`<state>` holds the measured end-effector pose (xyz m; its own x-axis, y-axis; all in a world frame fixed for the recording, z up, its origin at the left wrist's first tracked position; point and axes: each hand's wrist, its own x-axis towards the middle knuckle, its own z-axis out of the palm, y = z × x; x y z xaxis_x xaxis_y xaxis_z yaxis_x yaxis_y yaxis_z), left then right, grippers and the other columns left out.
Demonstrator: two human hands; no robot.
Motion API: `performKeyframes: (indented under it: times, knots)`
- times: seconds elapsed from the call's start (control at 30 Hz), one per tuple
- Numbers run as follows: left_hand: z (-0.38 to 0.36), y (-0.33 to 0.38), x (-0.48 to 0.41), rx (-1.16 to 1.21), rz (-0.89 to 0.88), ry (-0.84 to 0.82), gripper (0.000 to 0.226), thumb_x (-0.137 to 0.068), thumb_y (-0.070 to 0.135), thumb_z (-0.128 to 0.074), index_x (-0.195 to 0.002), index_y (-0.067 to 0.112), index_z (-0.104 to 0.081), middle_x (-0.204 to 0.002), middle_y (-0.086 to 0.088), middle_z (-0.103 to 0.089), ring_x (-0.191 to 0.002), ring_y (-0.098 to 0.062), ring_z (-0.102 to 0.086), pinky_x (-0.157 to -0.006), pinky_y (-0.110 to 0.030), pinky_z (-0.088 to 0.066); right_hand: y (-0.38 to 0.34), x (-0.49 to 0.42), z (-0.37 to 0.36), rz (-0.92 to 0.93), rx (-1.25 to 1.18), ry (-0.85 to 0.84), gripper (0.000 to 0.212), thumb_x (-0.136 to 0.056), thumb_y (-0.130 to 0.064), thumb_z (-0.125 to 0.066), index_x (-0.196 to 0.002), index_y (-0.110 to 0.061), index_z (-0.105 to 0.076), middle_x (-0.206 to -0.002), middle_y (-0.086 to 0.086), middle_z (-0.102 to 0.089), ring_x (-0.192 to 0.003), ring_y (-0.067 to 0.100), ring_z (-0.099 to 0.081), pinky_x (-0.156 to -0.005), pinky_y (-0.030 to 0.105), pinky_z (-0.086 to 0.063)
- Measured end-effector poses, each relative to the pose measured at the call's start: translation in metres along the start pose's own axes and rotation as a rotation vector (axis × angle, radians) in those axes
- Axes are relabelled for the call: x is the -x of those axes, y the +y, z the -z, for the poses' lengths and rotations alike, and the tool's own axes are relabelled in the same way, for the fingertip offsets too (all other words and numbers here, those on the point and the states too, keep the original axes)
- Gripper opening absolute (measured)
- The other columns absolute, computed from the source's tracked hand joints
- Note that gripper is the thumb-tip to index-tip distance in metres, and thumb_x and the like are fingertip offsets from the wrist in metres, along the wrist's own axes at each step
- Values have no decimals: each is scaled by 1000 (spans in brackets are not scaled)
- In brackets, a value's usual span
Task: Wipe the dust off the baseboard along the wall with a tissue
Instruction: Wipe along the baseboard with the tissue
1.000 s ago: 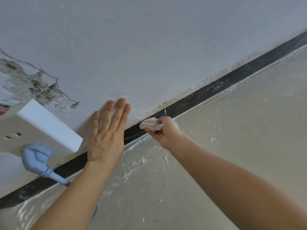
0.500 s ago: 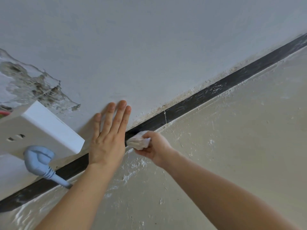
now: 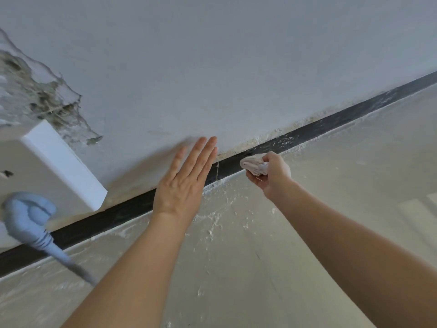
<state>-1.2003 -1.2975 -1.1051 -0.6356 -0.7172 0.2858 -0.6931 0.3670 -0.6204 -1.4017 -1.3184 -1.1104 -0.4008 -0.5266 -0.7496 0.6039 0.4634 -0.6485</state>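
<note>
A black baseboard [image 3: 331, 125] runs diagonally from lower left to upper right, where the white wall meets the pale floor. It carries white dust streaks to the right of the tissue. My right hand [image 3: 272, 174] grips a crumpled white tissue [image 3: 254, 165] and presses it against the baseboard. My left hand [image 3: 184, 183] lies flat with fingers together, its palm over the baseboard and its fingertips on the wall, just left of the tissue.
A white socket box [image 3: 61, 169] juts from the wall at left, with a blue plug [image 3: 28, 216] and cable in it. Above it the plaster [image 3: 40, 100] is broken and peeling. White dust and flakes [image 3: 220, 221] lie on the floor along the baseboard.
My right hand slid the tissue left along the baseboard toward my left hand, then back to the right. The view has shifted, and my left hand moved right along the wall.
</note>
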Motion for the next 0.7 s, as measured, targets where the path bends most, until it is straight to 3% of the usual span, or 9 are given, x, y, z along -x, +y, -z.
performKeyframes:
  times: [0.1, 0.27, 0.53, 0.6, 0.7]
  knots:
    - [-3, 3, -16, 11, 48, 54, 80, -84, 4, -33, -148, 6, 15, -155, -10, 23, -142, -25, 19, -111, -43, 13, 16, 8, 0, -102, 196, -49, 18, -84, -6, -47, -101, -5, -54, -107, 21, -62, -84, 30, -64, -62, 35, -58]
    - [-24, 6, -16, -79, 41, 73, 81, -83, 5, -39, -150, 8, 7, -154, -11, 24, -140, -28, 26, -112, -43, 13, 66, 21, -4, -243, 390, -226, 26, -87, -4, -52, -112, 0, -51, -101, 22, -63, -77, 28, -65, -65, 34, -59]
    - [-44, -4, -19, -77, 4, 161, 75, -88, 28, -54, -151, 13, -16, -158, -8, 8, -145, -23, 11, -116, -38, 6, 69, -4, -20, -224, 198, -278, 39, -90, -3, -55, -128, 0, -45, -116, 24, -61, -85, 27, -65, -68, 33, -59]
    - [-45, -9, -16, -80, -17, 163, 75, -88, 30, -56, -150, 14, -18, -159, -5, 1, -146, -20, 8, -117, -36, 5, 62, -9, -28, -213, 167, -276, 36, -89, 1, -54, -124, 0, -45, -112, 26, -62, -88, 31, -67, -66, 34, -59]
    - [-43, -14, -12, -99, -49, 129, 77, -87, 29, -57, -151, 14, -15, -158, -3, 1, -145, -19, 9, -117, -34, 6, 48, -14, -33, -241, 115, -238, 24, -88, 6, -49, -111, 1, -51, -96, 23, -62, -78, 30, -66, -60, 35, -60]
